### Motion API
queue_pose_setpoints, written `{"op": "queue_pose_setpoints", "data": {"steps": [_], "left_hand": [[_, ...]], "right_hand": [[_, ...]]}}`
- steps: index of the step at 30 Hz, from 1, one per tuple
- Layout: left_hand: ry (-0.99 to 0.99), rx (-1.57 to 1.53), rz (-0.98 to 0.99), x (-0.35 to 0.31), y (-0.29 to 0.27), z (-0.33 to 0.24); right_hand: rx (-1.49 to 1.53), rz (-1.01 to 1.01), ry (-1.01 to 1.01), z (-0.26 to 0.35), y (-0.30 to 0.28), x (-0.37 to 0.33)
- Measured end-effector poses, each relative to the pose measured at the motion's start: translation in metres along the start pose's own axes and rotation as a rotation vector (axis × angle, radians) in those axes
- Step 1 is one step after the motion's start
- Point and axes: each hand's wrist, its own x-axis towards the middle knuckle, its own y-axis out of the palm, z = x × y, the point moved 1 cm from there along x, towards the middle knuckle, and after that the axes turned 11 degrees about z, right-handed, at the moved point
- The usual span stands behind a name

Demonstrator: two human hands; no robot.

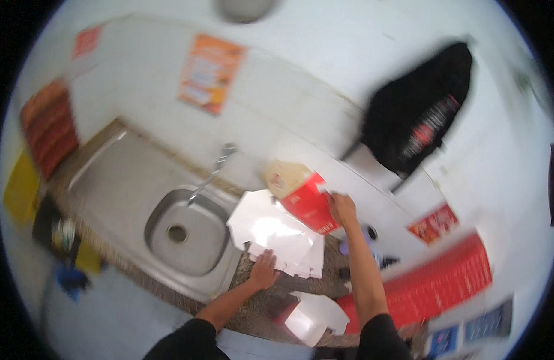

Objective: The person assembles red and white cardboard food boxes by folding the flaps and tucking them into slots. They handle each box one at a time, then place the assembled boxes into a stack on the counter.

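My left hand (265, 271) lies with its fingers out on the near edge of a stack of flat white cardboard blanks (277, 231), which rests on the counter right of the sink. With its fingers closed, my right hand (341, 209) grips the edge of a red cardboard piece (307, 204) at the stack's far right side. Behind that piece stands a tan paper bag (283, 177), partly covered. Nearer me, a folded carton (316, 318), white inside and red outside, sits by the counter's front edge. My right forearm passes over part of the counter.
A steel sink (190, 237) with a tap (214, 171) lies to the left. A long red row of nested cartons (433, 279) extends to the right. Dark and purple items (370, 233) stand by my right forearm. A black bag (421, 114) hangs on the wall.
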Motion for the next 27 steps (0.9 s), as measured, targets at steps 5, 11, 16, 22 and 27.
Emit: {"op": "queue_pose_setpoints", "data": {"steps": [5, 11, 16, 22, 27], "left_hand": [[0.002, 0.082, 0.151, 0.004, -0.004, 0.005], [0.199, -0.077, -0.067, 0.017, -0.047, 0.042], [0.204, -1.154, -0.216, -0.145, -0.181, -0.013], [0.466, -0.96, -0.187, -0.313, -0.306, 0.02], [0.966, -0.224, 0.809, -0.388, -0.309, -0.099]], "right_hand": [[0.162, -0.251, 0.022, 0.0, -0.125, -0.048], [0.437, -0.258, -0.256, 0.082, -0.212, -0.201], [0.543, 0.21, -0.184, 0.162, -0.172, -0.398], [0.665, 0.5, 0.141, 0.312, -0.031, -0.566], [0.69, 0.499, 0.371, 0.417, 0.048, -0.569]]}}
